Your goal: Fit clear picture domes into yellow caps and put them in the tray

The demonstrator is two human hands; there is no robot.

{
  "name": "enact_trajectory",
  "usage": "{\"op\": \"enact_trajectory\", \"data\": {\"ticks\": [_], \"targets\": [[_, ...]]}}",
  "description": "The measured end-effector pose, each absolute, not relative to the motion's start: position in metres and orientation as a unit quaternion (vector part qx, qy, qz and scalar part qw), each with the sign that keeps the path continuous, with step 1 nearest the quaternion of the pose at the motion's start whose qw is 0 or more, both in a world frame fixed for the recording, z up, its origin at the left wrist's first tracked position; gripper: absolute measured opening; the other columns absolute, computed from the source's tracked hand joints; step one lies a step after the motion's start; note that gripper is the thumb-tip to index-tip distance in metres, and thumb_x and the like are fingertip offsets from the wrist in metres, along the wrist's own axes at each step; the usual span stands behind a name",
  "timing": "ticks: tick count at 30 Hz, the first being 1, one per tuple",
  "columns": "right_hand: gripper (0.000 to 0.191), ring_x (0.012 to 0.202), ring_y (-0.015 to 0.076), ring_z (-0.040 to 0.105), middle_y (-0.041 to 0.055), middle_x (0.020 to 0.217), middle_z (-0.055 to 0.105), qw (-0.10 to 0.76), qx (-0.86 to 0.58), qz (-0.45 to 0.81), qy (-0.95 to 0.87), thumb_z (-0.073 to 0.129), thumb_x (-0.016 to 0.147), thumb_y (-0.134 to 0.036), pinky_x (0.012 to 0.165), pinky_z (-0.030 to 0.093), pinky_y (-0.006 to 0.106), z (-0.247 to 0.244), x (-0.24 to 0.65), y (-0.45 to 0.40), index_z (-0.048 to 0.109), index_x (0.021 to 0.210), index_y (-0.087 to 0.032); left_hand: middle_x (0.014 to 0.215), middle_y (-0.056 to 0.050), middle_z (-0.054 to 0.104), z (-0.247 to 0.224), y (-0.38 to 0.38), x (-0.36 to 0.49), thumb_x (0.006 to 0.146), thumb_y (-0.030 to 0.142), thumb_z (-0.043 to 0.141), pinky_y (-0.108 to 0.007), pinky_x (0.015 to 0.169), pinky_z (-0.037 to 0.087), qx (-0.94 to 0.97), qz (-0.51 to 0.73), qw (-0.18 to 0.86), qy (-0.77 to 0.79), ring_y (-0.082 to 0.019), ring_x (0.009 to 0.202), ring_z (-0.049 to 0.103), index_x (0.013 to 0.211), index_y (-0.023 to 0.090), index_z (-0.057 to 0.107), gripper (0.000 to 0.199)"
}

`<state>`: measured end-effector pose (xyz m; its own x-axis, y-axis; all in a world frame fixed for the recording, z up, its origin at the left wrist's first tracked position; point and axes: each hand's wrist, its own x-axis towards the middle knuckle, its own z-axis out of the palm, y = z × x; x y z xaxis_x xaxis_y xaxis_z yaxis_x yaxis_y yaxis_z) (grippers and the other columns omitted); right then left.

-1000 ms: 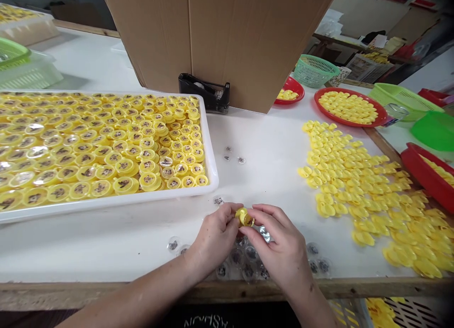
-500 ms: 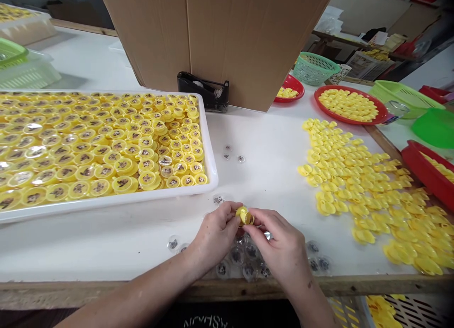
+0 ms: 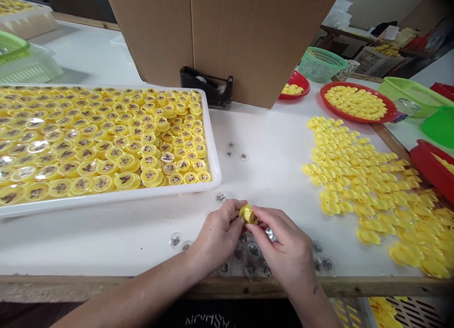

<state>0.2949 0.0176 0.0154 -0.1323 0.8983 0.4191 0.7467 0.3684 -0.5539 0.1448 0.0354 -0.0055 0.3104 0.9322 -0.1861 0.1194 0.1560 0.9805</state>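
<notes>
Between my two hands, above the table near its front edge, is a small yellow plastic cup-shaped piece (image 3: 249,215) with a printed picture on its face. My left hand (image 3: 222,231) pinches it from the left. The fingers of my right hand (image 3: 282,238) close on its right side. Several clear round discs with dark printed pictures (image 3: 251,250) lie under and around my hands, partly hidden by them. To the left, a white tray (image 3: 213,153) holds rows of yellow cup pieces with pictures on top. Loose yellow pieces (image 3: 365,176) are spread over the table to the right.
A black tape dispenser (image 3: 209,88) stands against a tall cardboard box (image 3: 227,35) behind the tray. Red plates (image 3: 392,111) with yellow pieces and a green basket (image 3: 321,63) sit at the back right. A wooden edge (image 3: 142,286) borders the table's front.
The whole view has shifted slightly, so things appear a little to the right. Both hands still hold the yellow cup piece, which has barely turned.
</notes>
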Motion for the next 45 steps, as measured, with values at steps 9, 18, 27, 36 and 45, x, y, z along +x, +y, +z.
{"op": "enact_trajectory", "data": {"ticks": [9,18,27,36,45], "targets": [[0.024,0.080,0.0169,0.065,0.0074,0.087,0.067,0.352,-0.544,0.052,-0.760,0.050,0.083,-0.004,0.073,0.054,0.029,0.008,0.285,0.016,0.064,0.098,-0.016,0.099,-0.008,0.067,-0.008,0.036,0.144,0.084,0.034,0.057,-0.034,0.080,0.052,0.526,0.341,0.635,0.452,-0.020,0.090,0.064,0.112,0.018,0.054,0.032],[0.031,0.083,0.0172,0.062,0.0040,0.100,0.063,0.364,-0.580,0.377,-0.624,0.067,0.077,-0.024,0.072,0.052,0.030,0.007,0.309,0.023,0.060,0.107,-0.024,0.094,-0.006,0.067,-0.001,0.040,0.143,0.086,0.027,0.054,-0.031,0.077,0.050,0.548,0.343,0.620,0.444,-0.018,0.087,0.063,0.100,0.018,0.051,0.018],[0.014,0.080,0.0160,0.060,0.0014,0.086,0.066,0.392,-0.559,0.523,-0.510,0.058,0.085,-0.031,0.074,0.048,0.027,-0.006,0.302,0.017,0.061,0.093,-0.020,0.091,-0.005,0.066,-0.004,0.041,0.144,0.083,0.026,0.056,-0.028,0.073,0.049,0.580,0.332,0.570,0.478,-0.017,0.081,0.061,0.100,0.018,0.059,0.019],[0.028,0.069,0.0146,0.055,0.0000,0.074,0.062,0.378,-0.574,0.575,-0.443,0.065,0.077,-0.046,0.062,0.045,0.023,-0.006,0.311,0.029,0.063,0.081,-0.018,0.110,-0.009,0.061,0.006,0.042,0.145,0.086,0.029,0.052,-0.033,0.081,0.050,0.640,0.320,0.505,0.484,-0.019,0.092,0.060,0.122,0.019,0.052,0.037],[0.036,0.061,0.0149,0.055,0.0024,0.071,0.064,0.424,-0.532,0.612,-0.404,0.071,0.070,-0.048,0.052,0.042,0.024,0.010,0.302,0.045,0.067,0.084,-0.016,0.094,-0.009,0.063,0.056,0.069,0.130,0.081,0.014,0.055,-0.031,0.079,0.049,0.873,0.234,0.240,0.354,-0.020,0.087,0.057,0.103,0.016,0.063,0.024]]}}
